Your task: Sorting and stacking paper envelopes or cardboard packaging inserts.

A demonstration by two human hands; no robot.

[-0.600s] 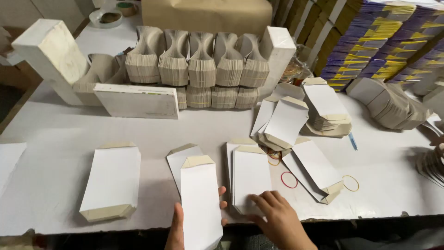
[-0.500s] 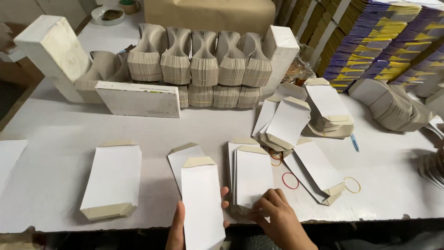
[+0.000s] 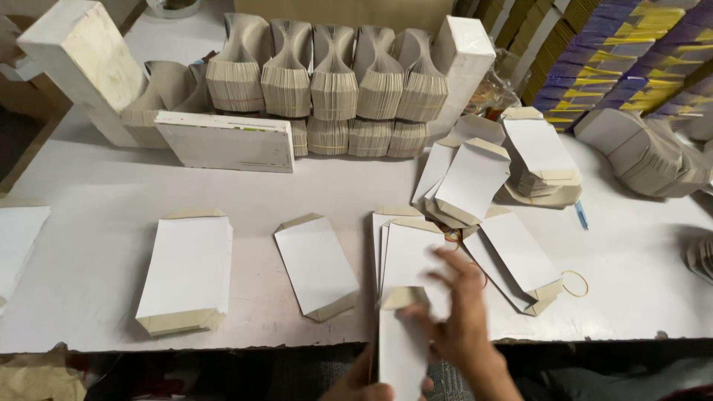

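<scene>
A flat white carton blank (image 3: 401, 349) with a tan flap at its top is held upright at the near edge of the white table (image 3: 96, 260), low in the middle of the view. It is gripped from below by the left hand (image 3: 364, 386), whose fingers are closed around its lower end; only part of that hand is seen at the bottom edge. The right hand (image 3: 460, 312) is blurred, with its fingers spread loosely, and is placed just right of the blank, over the front of a small pile of blanks (image 3: 408, 249); whether anything is pinched by it cannot be told. On the table to the left, a single blank (image 3: 316, 263) is laid at a slant, and further left a thicker stack (image 3: 186, 271) is set near the table edge. To the right of the hands, another slanted blank (image 3: 520, 256) is seen, with a rubber band (image 3: 574, 283) lying just beside it and a second band (image 3: 451, 236) partly hidden by the pile. Behind these, fanned blanks (image 3: 468, 178) and a taller stack (image 3: 542, 160) are placed. At the back of the table, tied bundles of folded cartons (image 3: 334, 78) are lined up between two white blocks (image 3: 78, 63), and a flat white box (image 3: 226, 141) is set on edge in front of them.
</scene>
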